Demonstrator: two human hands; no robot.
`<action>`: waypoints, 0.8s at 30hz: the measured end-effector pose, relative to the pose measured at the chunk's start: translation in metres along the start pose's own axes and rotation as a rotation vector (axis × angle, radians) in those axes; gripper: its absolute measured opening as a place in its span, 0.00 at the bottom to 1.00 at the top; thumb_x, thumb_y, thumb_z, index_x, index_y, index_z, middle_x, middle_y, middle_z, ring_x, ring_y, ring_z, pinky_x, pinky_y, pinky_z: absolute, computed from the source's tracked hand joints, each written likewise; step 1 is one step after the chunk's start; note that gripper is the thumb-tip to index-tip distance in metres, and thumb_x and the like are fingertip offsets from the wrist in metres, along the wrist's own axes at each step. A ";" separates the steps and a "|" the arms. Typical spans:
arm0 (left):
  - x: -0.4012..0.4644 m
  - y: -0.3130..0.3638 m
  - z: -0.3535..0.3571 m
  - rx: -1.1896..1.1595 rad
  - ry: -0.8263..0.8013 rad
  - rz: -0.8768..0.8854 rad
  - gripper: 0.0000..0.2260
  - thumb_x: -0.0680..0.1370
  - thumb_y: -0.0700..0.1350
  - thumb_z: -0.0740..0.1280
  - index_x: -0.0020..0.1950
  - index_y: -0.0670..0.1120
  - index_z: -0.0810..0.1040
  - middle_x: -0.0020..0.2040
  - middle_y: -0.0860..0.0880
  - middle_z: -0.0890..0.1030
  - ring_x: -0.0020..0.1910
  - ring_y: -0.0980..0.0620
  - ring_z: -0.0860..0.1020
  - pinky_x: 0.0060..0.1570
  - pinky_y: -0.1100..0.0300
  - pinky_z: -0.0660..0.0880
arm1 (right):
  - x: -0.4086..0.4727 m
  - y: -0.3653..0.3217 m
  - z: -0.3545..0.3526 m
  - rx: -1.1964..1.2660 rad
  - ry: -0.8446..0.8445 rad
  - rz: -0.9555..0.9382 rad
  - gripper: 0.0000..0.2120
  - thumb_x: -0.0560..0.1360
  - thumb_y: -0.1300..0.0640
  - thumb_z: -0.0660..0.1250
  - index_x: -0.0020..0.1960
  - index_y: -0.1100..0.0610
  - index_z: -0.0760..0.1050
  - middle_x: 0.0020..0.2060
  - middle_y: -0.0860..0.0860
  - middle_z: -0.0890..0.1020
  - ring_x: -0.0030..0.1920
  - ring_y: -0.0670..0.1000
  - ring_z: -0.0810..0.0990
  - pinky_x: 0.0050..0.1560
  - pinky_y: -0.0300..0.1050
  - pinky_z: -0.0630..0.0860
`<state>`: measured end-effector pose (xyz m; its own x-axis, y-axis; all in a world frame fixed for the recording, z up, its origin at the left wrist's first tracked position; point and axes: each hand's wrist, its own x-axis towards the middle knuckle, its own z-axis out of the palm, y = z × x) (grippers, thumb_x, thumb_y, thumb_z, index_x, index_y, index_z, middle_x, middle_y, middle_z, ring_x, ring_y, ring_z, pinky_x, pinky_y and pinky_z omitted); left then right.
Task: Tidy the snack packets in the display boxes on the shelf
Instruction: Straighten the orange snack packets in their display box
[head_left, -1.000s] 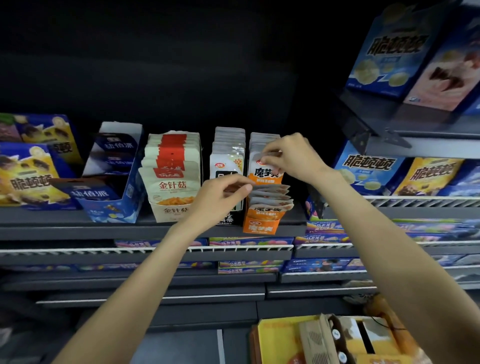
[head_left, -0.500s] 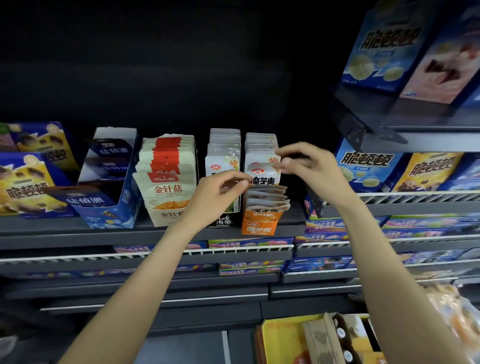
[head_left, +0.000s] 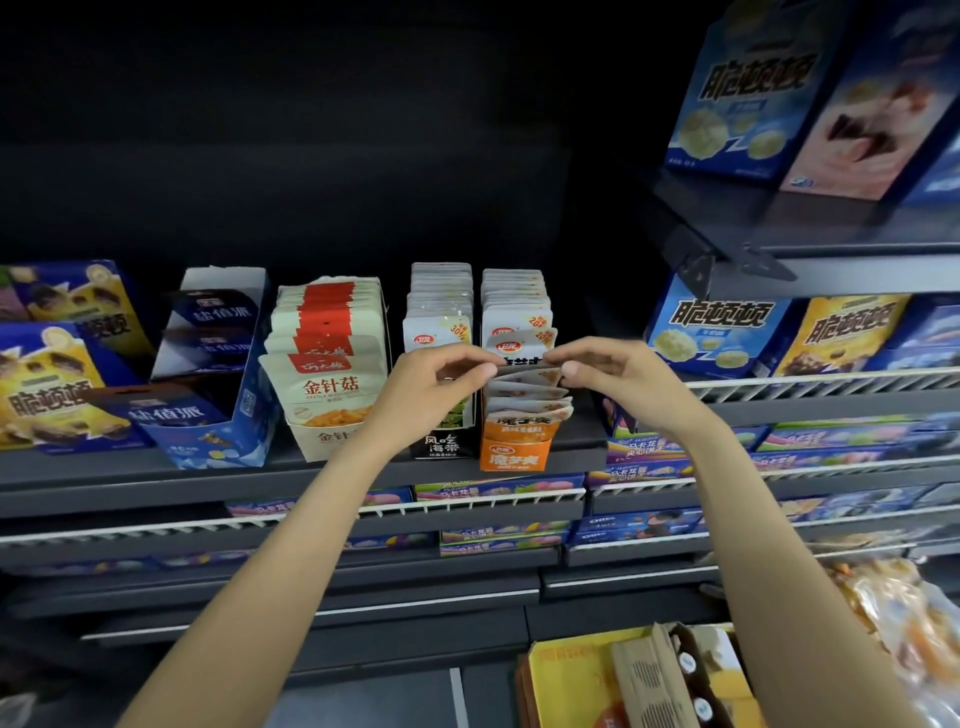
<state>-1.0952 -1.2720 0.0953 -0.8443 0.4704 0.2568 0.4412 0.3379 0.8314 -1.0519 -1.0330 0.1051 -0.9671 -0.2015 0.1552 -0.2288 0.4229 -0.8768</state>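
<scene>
An orange display box (head_left: 513, 453) stands on the dark shelf (head_left: 156, 480), filled with white-and-orange snack packets (head_left: 524, 395); its front packets lean forward, fanned out. My left hand (head_left: 434, 387) pinches the left edge of one packet (head_left: 524, 347) in that row. My right hand (head_left: 610, 376) pinches the same packet's right edge. Left of it sit a black box of seaweed packets (head_left: 441, 322) and a cream box of mushroom packets (head_left: 327, 374).
A blue display box (head_left: 208, 426) and blue-yellow biscuit cartons (head_left: 47, 395) stand at the left. More cartons (head_left: 717, 332) fill the right shelves behind white wire rails. Lower shelves hold flat packs. A yellow carton (head_left: 582, 680) and a plastic bag (head_left: 893, 613) lie below right.
My right hand came down from the upright packets at the back to the leaning ones. Both hands now pinch one packet's edges; before, only my left hand touched that stack.
</scene>
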 end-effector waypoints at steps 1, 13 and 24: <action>0.003 0.000 0.000 0.015 -0.001 -0.009 0.07 0.78 0.46 0.66 0.52 0.57 0.80 0.48 0.64 0.80 0.46 0.68 0.77 0.50 0.73 0.72 | -0.001 0.001 -0.001 0.046 -0.013 0.021 0.10 0.78 0.60 0.64 0.59 0.55 0.79 0.54 0.49 0.83 0.56 0.45 0.81 0.55 0.37 0.76; 0.047 0.007 0.012 0.190 0.174 -0.018 0.09 0.81 0.46 0.61 0.56 0.44 0.79 0.51 0.49 0.82 0.50 0.54 0.79 0.49 0.68 0.73 | 0.045 0.003 0.013 -0.201 0.183 0.006 0.03 0.79 0.59 0.64 0.48 0.54 0.76 0.40 0.46 0.80 0.45 0.49 0.82 0.43 0.39 0.81; 0.030 -0.001 0.013 -0.097 0.067 -0.071 0.18 0.74 0.42 0.72 0.61 0.50 0.71 0.50 0.59 0.77 0.50 0.66 0.75 0.51 0.73 0.73 | 0.038 -0.030 0.015 -0.227 0.542 -0.198 0.06 0.82 0.55 0.59 0.51 0.57 0.71 0.42 0.51 0.81 0.40 0.45 0.83 0.34 0.46 0.81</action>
<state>-1.1172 -1.2471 0.0957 -0.8922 0.3916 0.2251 0.3506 0.2862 0.8917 -1.0803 -1.0665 0.1308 -0.8090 0.1567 0.5666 -0.3702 0.6129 -0.6981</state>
